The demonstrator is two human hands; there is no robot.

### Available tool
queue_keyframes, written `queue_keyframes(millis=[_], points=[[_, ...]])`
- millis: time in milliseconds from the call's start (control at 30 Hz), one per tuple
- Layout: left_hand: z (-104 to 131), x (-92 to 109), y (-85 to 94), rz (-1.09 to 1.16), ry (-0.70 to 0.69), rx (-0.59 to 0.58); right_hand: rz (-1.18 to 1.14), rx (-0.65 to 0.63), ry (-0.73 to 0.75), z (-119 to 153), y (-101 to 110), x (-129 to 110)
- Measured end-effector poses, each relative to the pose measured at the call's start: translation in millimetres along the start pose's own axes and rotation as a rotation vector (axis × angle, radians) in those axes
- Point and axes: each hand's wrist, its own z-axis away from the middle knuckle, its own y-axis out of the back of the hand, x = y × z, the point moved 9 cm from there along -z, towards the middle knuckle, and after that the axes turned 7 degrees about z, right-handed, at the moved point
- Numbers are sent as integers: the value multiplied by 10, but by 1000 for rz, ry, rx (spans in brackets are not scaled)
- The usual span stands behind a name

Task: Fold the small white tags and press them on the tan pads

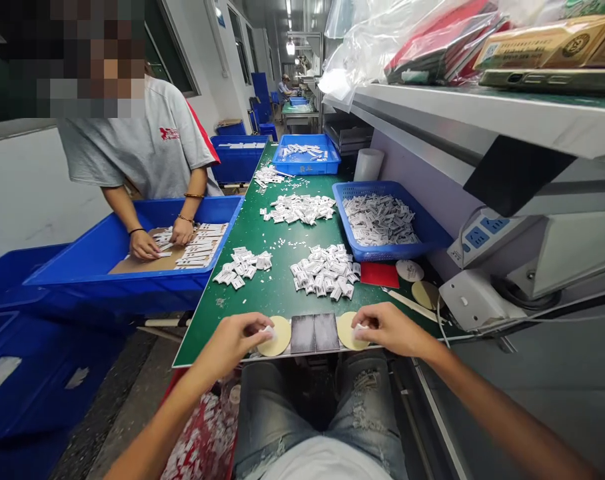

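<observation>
My left hand (246, 339) pinches a small white plastic piece (269, 331) over a round pale-yellow disc (281, 337) at the table's front edge. On the other side, my right hand (380, 327) grips a similar white piece (360, 329) at a second yellow disc (348, 327). Between the discs lie two dark grey rectangular pads (314, 333), side by side. Beyond them sit a large heap of white plastic pieces (325, 272) and a smaller heap (243, 266) to its left. My fingers partly cover both held pieces.
A blue basket (350, 248) full of white pieces stands right, near a red card (379, 274) and a knife-like tool (416, 307). Another heap (301, 209) and a blue tray (306, 168) lie farther back. Left, a co-worker handles pieces in a blue bin (102, 279). A shelf (462, 110) overhangs the right.
</observation>
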Motion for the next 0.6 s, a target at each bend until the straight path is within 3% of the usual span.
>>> queue_keyframes(millis=[167, 267, 367, 433, 500, 533, 600], points=[[-50, 8, -46, -56, 22, 12, 32, 9, 27, -14, -24, -60], [-6, 37, 40, -155, 18, 132, 66, 79, 13, -23, 23, -16], [58, 12, -41, -135, 16, 45, 88, 96, 39, 3, 15, 21], [57, -2, 22, -166, 21, 113, 122, 104, 82, 20, -1, 9], [-18, 40, 167, -184, -1, 292, 160, 259, 59, 15, 122, -2], [-105, 71, 174, -158, -24, 320, 157, 337, 44, -2, 186, -30], [-381, 125, 17, -62, -66, 210, 111, 391, 79, -109, 211, -187]])
